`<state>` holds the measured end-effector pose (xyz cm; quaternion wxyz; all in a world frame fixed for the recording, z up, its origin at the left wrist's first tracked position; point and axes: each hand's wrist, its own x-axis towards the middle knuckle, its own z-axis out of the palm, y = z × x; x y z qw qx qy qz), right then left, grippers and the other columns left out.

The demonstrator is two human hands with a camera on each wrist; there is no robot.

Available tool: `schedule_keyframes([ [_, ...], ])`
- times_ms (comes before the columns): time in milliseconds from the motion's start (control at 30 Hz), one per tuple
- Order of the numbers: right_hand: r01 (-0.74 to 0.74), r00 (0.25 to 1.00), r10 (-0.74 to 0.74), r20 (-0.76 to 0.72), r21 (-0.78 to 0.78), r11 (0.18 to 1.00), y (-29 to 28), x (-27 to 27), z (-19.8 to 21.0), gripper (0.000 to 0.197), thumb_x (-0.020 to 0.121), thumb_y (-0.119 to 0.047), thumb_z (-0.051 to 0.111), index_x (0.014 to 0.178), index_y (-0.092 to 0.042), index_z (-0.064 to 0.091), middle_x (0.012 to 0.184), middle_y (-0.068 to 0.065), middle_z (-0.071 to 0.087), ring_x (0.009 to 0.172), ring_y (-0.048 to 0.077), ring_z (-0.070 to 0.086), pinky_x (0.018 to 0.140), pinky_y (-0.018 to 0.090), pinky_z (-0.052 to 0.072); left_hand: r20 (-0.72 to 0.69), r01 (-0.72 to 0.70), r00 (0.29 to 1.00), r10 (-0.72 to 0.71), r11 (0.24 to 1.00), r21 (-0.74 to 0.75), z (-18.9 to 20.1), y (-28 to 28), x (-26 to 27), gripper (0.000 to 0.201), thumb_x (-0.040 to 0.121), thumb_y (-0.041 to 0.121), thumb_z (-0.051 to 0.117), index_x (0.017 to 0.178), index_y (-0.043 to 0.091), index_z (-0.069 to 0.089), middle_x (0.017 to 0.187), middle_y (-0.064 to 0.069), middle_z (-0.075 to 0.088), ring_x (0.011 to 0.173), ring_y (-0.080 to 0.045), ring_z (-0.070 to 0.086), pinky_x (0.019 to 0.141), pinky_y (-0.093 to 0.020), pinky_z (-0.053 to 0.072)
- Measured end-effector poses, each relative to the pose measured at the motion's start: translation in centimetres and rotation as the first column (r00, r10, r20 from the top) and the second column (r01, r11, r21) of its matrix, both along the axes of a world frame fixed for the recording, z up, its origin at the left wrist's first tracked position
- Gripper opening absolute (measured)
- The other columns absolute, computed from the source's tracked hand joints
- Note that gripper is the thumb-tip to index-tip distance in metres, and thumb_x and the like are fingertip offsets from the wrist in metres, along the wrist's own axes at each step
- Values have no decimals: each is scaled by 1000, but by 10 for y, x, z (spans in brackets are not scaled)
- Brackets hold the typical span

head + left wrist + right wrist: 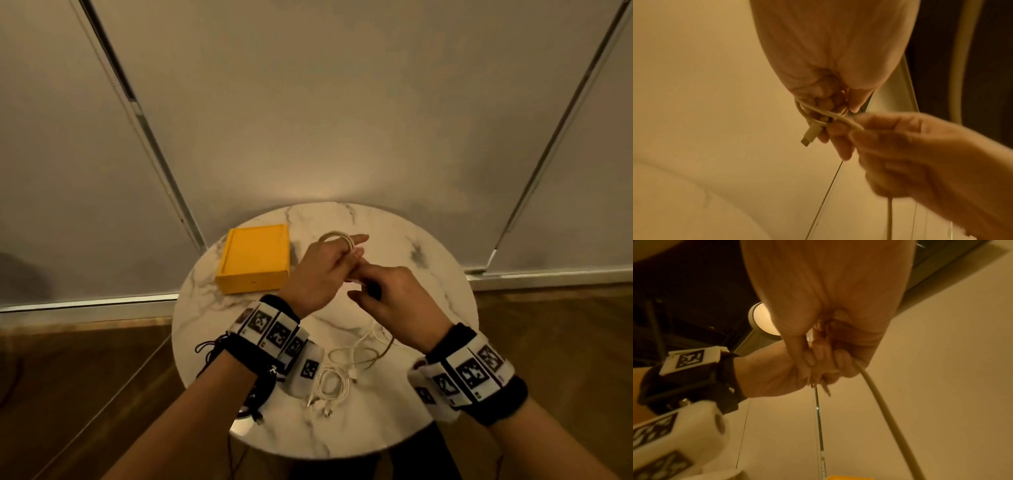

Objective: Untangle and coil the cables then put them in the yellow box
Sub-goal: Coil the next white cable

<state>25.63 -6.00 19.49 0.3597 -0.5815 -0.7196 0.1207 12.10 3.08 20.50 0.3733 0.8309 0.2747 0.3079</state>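
**Both hands worked one beige cable above the tabletop**

The left hand [320, 270] was closed around a small coil of beige cable [337, 240]; the loops went around its fingers, and the index finger pointed away from the person. In the left wrist view the plug [810, 134] of this cable hung down just under the curled fingers [819, 95] of that hand. The right hand [399, 298] was just beside the left one, touching it, and it pinched the free strand of the same cable between thumb and fingers. From this hand the strand [879, 399] went down toward the tabletop [421, 240].

Below and between the two wrists, more white cables [356, 353] lay loose and tangled on the marble top, and a smaller white bundle [334, 387] lay closer to the person. Under the left forearm a black cable [258, 399] lay at the near edge of the tabletop.

The yellow box [255, 258] stood on the tabletop to the left of the left hand, near it but not touching. I could see no cable in it. Both wrists carried black bands with white marker blocks [277, 334].
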Motion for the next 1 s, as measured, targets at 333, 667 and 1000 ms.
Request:
schedule_keyframes([
  [333, -62, 993, 48, 106, 131, 989, -8, 25, 32, 20, 79, -21, 77, 91, -14, 62, 61, -11, 49, 56, 1, 46, 56, 12, 34, -100, 211, 960, -263, 906, -366, 6, -24, -24, 58, 96, 52, 35, 77, 9, 69, 48, 6, 38, 45, -10, 34, 49, -27, 32],
  [667, -82, 875, 128, -468, 117, 990, -3, 22, 20, 9, 84, -20, 68, 87, -13, 73, 49, 8, 52, 39, 12, 41, 44, 22, 36, 358, 406, 911, -206, 613, -678, 14, -31, -43, 44, 94, 41, 46, 73, 12, 71, 40, 7, 33, 37, -11, 28, 45, -22, 35],
  [1000, -40, 818, 66, -572, 58, 998, 15, -2, -9, 18, 91, -12, 61, 104, -20, 71, 54, -2, 53, 44, 10, 44, 45, 23, 38, 778, 652, 628, -15, 555, -516, 17, -37, -32, 44, 99, 24, 28, 99, 8, 69, 57, 4, 52, 46, -7, 45, 61, -23, 43],
])
